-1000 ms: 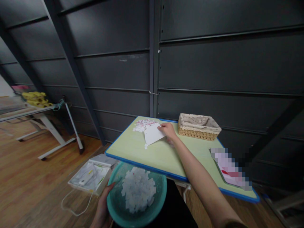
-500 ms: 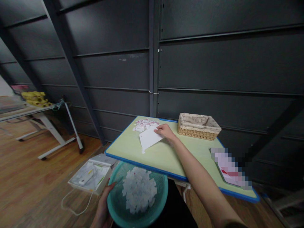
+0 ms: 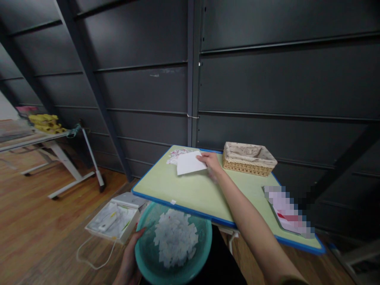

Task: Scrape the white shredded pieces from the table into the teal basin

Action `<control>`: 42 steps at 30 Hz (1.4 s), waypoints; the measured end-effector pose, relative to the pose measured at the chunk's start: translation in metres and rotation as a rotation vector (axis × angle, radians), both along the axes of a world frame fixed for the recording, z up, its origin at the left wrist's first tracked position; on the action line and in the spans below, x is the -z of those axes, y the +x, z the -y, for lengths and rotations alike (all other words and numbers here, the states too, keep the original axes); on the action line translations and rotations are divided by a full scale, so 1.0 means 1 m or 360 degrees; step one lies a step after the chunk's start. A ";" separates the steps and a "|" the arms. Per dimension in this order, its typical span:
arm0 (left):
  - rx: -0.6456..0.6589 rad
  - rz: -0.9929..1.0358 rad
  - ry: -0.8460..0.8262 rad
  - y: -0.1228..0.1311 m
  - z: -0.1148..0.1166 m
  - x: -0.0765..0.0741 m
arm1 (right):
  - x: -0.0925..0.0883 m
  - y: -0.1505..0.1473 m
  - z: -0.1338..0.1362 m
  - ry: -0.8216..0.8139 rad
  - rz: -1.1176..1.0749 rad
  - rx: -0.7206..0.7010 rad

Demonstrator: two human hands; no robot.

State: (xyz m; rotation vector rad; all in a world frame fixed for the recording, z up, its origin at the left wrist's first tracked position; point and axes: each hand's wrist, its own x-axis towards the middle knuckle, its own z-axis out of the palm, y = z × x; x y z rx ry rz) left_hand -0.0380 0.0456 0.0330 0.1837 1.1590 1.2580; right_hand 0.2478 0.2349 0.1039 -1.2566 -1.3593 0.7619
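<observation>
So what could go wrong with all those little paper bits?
The paper bits lie by the far corner of the table. Pushed with the white card in the right hand, some might slip off the edge onto the floor.
The left hand grips the teal bowl by one side only, below the near edge, so it might tip, or bits might miss it. One loose bit sits at that near edge.

Nothing legible anywhere — the printed sheet (image 3: 286,209) on the table (image 3: 192,192) is blurred out.
</observation>
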 end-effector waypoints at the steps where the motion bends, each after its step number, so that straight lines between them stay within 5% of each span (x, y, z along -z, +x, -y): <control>1: 0.0015 -0.0001 0.0006 0.000 0.000 0.000 | 0.001 0.006 -0.004 0.0008 0.0042 0.0191; 4: 0.0043 -0.0030 0.0010 -0.001 0.000 0.002 | 0.003 0.021 -0.010 -0.0003 0.0405 0.0530; 9: -0.0004 -0.0081 0.0059 -0.002 -0.001 0.004 | 0.004 0.021 -0.009 -0.0051 0.0748 0.0590; 28: 0.0020 -0.0047 0.0038 0.001 0.001 -0.007 | 0.005 -0.015 0.006 -0.0081 0.0357 -0.0513; 35: 0.0018 -0.0058 0.0083 -0.001 0.000 -0.001 | 0.007 -0.011 0.005 -0.0113 0.0130 -0.0453; 42: 0.0029 -0.0023 0.0054 -0.002 -0.001 0.001 | 0.006 -0.019 0.011 -0.0159 0.0320 -0.0683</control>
